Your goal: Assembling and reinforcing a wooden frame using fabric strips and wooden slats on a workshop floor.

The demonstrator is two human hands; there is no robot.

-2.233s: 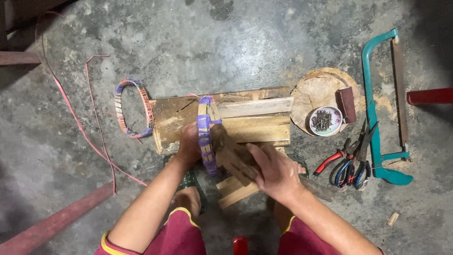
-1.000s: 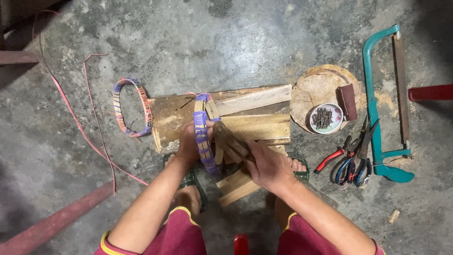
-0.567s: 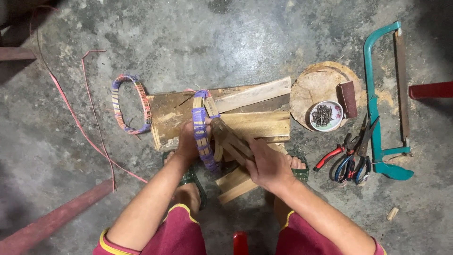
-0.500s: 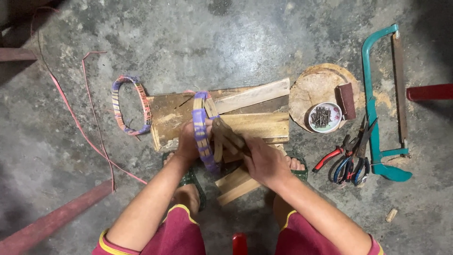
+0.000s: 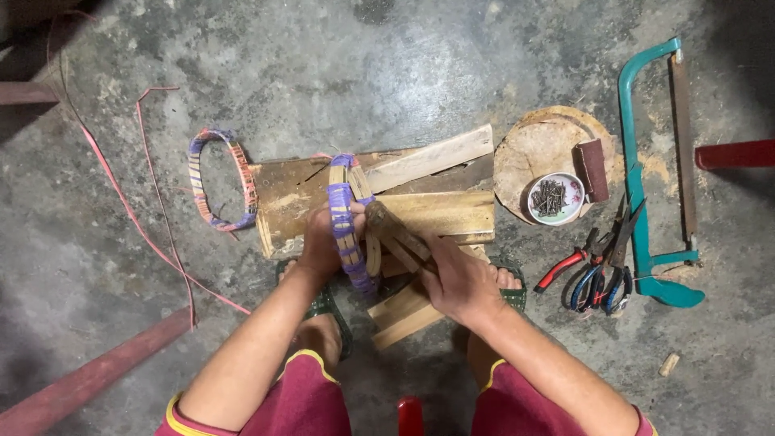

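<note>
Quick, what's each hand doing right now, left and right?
Left hand: closed on the purple-wrapped ring.
Right hand: closed on a wooden tool handle set against that ring.

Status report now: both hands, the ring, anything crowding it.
Left hand gripping purple-wrapped ring, held on edge. Right hand holding wooden stick against the ring. Wood planks directly beneath; nothing blocking.

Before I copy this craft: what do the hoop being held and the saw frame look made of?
The hoop in the left hand looks like pale split cane or bamboo, wrapped in glossy purple plastic-looking strip. The saw frame appears metal, painted teal, with a dull rusty-brown blade.
</note>
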